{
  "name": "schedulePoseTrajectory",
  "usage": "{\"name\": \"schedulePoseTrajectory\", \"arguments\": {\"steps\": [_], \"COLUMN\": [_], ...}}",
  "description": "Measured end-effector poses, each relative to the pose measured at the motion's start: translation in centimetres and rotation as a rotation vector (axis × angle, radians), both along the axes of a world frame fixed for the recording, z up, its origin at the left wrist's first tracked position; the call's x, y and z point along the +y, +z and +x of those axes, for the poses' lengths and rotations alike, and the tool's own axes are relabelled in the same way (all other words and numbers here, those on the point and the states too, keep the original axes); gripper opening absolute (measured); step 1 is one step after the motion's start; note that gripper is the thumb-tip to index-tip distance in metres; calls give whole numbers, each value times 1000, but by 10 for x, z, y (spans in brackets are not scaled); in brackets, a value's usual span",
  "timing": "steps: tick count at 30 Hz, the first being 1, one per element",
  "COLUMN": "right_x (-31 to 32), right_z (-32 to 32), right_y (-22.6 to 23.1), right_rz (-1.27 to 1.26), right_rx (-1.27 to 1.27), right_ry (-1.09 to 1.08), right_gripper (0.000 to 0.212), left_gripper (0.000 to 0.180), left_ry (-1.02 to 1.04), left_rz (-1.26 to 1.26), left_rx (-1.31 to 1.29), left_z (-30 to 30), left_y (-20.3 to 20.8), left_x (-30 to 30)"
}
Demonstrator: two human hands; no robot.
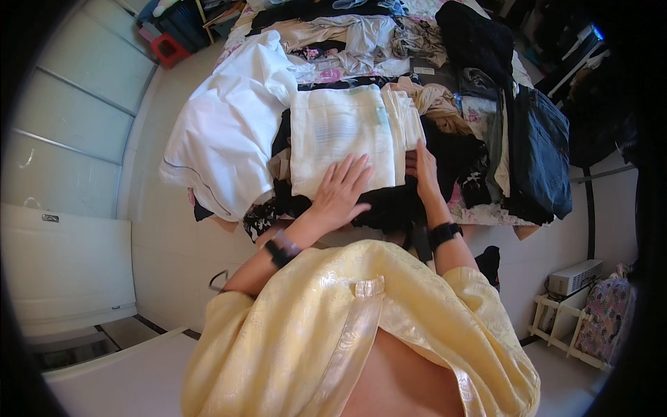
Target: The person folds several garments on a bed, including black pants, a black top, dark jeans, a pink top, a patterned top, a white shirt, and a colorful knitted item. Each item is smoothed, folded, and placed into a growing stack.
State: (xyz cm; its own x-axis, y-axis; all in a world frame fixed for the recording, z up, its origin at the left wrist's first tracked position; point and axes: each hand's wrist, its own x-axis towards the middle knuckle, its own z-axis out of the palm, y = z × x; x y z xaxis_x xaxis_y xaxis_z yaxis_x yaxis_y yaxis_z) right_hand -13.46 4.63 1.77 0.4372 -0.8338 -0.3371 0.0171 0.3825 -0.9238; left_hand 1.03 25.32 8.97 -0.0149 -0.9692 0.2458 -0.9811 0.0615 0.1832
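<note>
A cream cloth garment (340,125), folded into a rough rectangle, lies in front of me on dark clothes. My left hand (340,191) rests flat on its lower part, fingers spread and pointing up and to the right. A narrow folded strip (406,128) of the same cream cloth runs along the garment's right side. Against the lower right edge of that strip, my right hand (424,174) stands on its side with fingers extended. Some of its fingertips are hard to make out beside the cloth. Neither hand grips anything that I can see.
A white garment (226,132) spreads over the bed's left side. Dark jeans (538,153) hang over the right edge, near a black garment (472,42). Tan cloth (438,104) lies behind the cream strip. A red stool (169,50) stands far left; a shelf (566,320) is low right.
</note>
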Motion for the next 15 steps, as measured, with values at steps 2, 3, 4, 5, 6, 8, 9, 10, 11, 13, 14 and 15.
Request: {"name": "schedulePoseTrajectory", "arguments": {"steps": [2, 3, 4, 5, 6, 8, 9, 10, 11, 13, 14, 15], "right_x": [1, 1, 0, 0, 1, 3, 3, 4, 3, 0, -4, -6], "right_z": [10, 16, 23, 28, 32, 37, 36, 34, 30, 15, 5, -8], "right_y": [5, 7, 9, 11, 15, 26, 33, 41, 50, 65, 69, 69], "right_rz": [-21, -94, -162, -204, -225, -150, -184, -231, -271, -279, -200, -179], "right_rx": [-52, -29, -24, -10, -131, -248, -343, -401, -469, -583, -559, -576], "right_ry": [97, 79, 9, -55, -60, -142, -155, -176, -201, -271, -343, -349], "right_gripper": [47, 46, 42, 38, 35, 29, 25, 25, 25, 23, 22, 24], "left_gripper": [67, 62, 56, 51, 29, 18, 24, 31, 30, 38, 40, 41], "left_ry": [53, 55, 60, 75, 120, 186, 440, 335, 431, 418, 416, 404], "left_rz": [-119, -150, -157, -120, -126, -200, -71, -413, -551, -845, -938, -978], "left_rx": [-117, -117, -116, -115, 66, 455, 574, 1270, 1325, 1565, 1558, 1644], "left_z": [-4, 1, 6, 11, 20, 47, 70, 83, 109, 146, 158, 168], "left_y": [-7, -8, -8, -6, -1, 16, 29, 37, 49, 60, 58, 51], "left_x": [-27, -37, -46, -51, -51, -38, -31, -19, -4, 33, 54, 72]}}
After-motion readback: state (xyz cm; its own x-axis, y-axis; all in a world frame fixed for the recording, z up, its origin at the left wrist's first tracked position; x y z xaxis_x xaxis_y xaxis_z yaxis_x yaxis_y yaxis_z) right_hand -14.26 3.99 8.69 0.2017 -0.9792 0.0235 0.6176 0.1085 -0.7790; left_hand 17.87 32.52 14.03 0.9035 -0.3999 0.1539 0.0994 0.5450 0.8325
